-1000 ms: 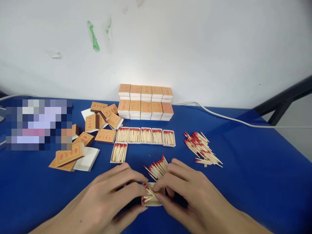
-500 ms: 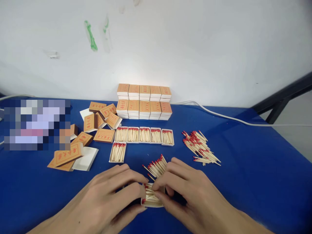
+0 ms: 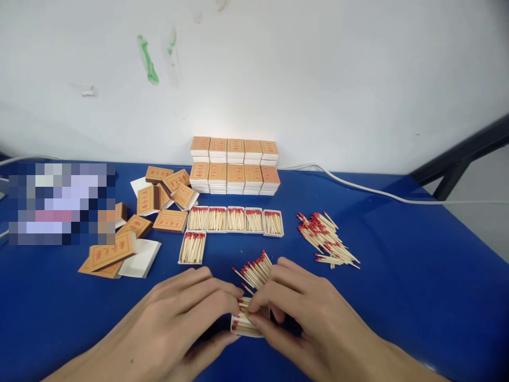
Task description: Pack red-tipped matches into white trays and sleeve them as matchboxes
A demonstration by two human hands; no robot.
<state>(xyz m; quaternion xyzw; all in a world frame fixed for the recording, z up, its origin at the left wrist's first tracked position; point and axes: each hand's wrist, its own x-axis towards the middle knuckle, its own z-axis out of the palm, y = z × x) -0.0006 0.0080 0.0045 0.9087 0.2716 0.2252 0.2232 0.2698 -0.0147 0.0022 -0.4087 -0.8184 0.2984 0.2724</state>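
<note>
A small white matchbox tray point(image 3: 251, 332) lies at the front of the table with red-tipped matches in it, heads to the left. My left hand point(image 3: 186, 313) grips its left end, fingers at the far corner and thumb at the near one. Over the right part of the tray is my right hand point(image 3: 306, 307), its thumb and forefinger pinched on matches inside; its fingers hide that end. Just behind the tray, a small fan of loose matches point(image 3: 252, 271) lies beside my right fingers.
Match-filled trays stand in a row point(image 3: 236, 219), with one more tray point(image 3: 192, 248) in front. Behind them are stacked matchboxes point(image 3: 235, 178). Matchbox sleeves point(image 3: 170, 220) lie scattered at left, a match pile point(image 3: 324, 239) at right. A white cable point(image 3: 369, 194) runs along the back.
The matches in the tray have shifted and lie straighter, and more of them show near its front edge. Both hands stay nearly in place.
</note>
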